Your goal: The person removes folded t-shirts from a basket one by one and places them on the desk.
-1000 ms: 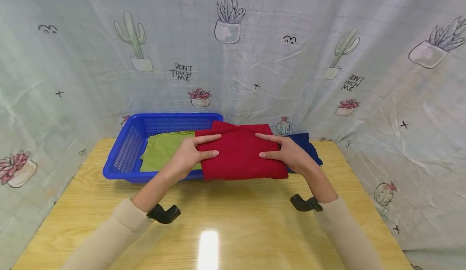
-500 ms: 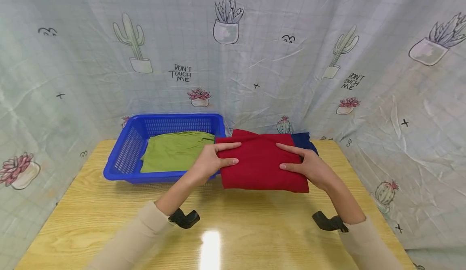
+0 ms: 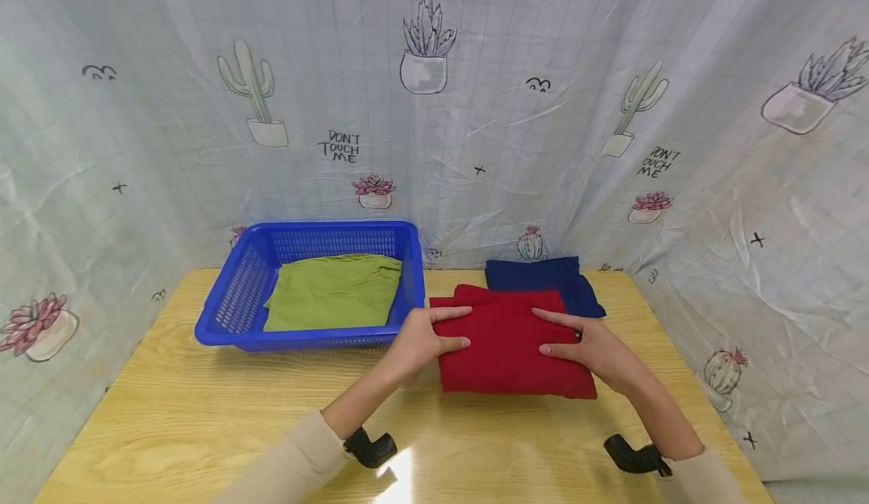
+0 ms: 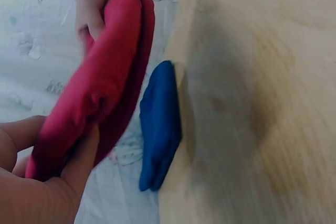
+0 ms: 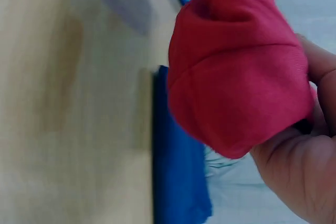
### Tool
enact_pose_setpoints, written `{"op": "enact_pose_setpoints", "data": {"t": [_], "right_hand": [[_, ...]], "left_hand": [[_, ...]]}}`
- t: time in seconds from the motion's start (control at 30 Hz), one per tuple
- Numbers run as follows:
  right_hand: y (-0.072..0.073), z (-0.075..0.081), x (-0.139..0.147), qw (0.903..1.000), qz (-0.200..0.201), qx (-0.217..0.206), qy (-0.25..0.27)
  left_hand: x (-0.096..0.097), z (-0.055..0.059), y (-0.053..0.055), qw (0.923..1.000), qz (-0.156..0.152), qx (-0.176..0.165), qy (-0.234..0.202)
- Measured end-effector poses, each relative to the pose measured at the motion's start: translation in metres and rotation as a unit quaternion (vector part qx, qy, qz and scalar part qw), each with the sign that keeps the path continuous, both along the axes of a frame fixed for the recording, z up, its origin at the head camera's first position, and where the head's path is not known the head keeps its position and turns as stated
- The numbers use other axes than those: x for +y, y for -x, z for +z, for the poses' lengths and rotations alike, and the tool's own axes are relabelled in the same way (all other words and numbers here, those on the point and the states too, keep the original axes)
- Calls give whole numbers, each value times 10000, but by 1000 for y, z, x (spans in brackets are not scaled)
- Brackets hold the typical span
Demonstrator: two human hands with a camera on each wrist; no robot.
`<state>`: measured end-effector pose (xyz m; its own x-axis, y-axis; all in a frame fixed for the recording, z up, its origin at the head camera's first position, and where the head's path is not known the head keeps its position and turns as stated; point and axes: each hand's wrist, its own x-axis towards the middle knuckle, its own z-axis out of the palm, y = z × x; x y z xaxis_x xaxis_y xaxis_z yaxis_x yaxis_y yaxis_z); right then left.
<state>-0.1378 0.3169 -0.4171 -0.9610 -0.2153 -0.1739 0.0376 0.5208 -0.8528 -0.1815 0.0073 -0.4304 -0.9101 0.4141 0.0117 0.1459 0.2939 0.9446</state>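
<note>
A folded red garment point(image 3: 505, 345) is held up off the table between both hands. On its left side the left hand point(image 3: 424, 342) grips the edge, thumb and a finger on top. The right hand point(image 3: 597, 345) pinches the opposite side the same way. Both wrist views show the red cloth as a thick folded bundle, clear of the tabletop. Behind and below it lies a folded navy blue garment point(image 3: 536, 274), partly covered by the red one in the head view; the left wrist view shows the blue bundle point(image 4: 160, 127) on the table.
A blue plastic basket point(image 3: 224, 293) stands at the back left, with a folded yellow-green garment point(image 3: 333, 293) inside. The wooden table point(image 3: 204, 413) meets a printed curtain point(image 3: 475, 127) at the back and sides. Black wrist mounts sit on both forearms.
Both hands have carried the red garment right and toward the body, away from over the basket. More of the yellow-green garment and the navy garment now shows.
</note>
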Motion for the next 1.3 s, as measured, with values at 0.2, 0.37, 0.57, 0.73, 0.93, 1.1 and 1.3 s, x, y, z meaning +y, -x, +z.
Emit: {"op": "enact_pose_setpoints", "data": {"t": [0.2,0.37,0.57,0.73,0.93,1.1,1.3], "right_hand": [[-2,-23,-5,9964,267,-556,585],[-1,-42,-17,9985,368,-390,107],[4,-61,-31,9963,456,-3,-723],[14,-67,-35,9954,346,108,-881],[31,-72,-36,9934,234,442,-1028],[36,-76,-34,9943,246,381,-961],[42,-75,-32,9940,116,491,-966]], "left_hand": [[7,-15,-5,9961,-103,117,866],[1,-33,-6,9926,-50,41,1214],[-7,-51,-7,9923,10,205,1224],[-6,-55,-8,9838,-123,594,1687],[6,-58,3,9734,-233,1029,2033],[10,-65,13,9696,-209,955,2244],[12,-65,25,9724,-187,670,2228]]}}
